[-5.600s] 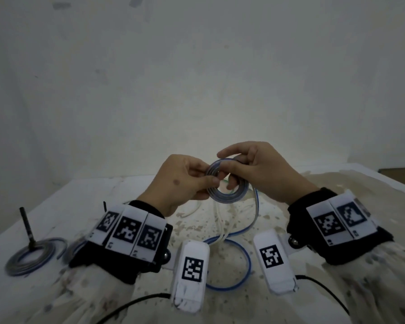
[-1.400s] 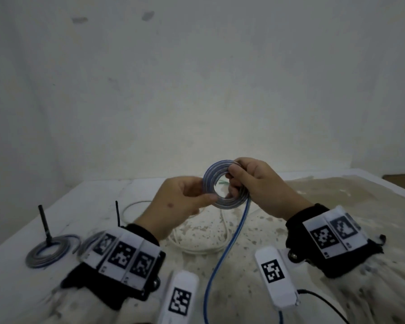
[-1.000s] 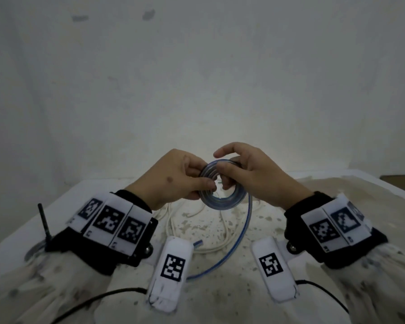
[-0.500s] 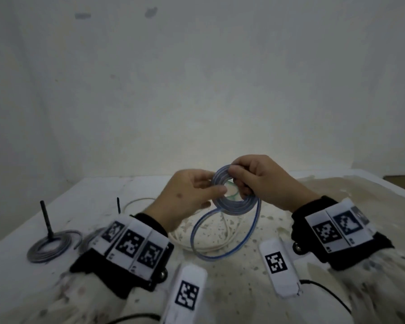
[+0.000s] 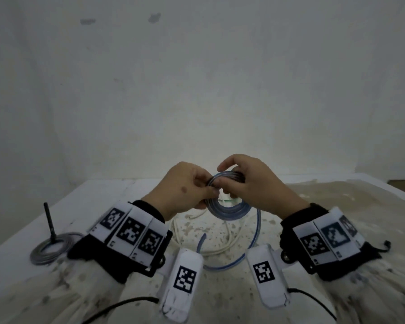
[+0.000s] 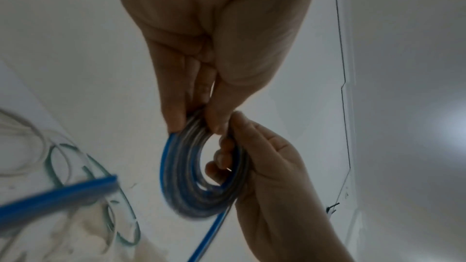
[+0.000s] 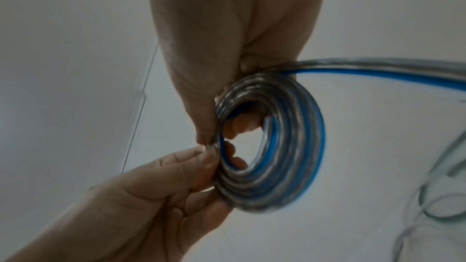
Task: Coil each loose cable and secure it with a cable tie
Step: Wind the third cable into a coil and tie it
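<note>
Both hands hold the coil (image 5: 229,206) in the air above the table (image 5: 337,197) middle: left hand (image 5: 185,190) pinches its rim, right hand (image 5: 250,183) curls over it. Wind the loose tail (image 5: 255,232) (about 1 turn left) flat, keeping the 2 grips tight.

Both hands are raised together in front of the chest, wrists angled inward, each wrist wearing a black band with white marker tiles. The left hand (image 5: 185,188) has its thumb and fingers curled, pinching the blue coil (image 5: 229,208) at one side. The right hand (image 5: 250,183) arches over the top, its fingers hooked through the ring.
</note>
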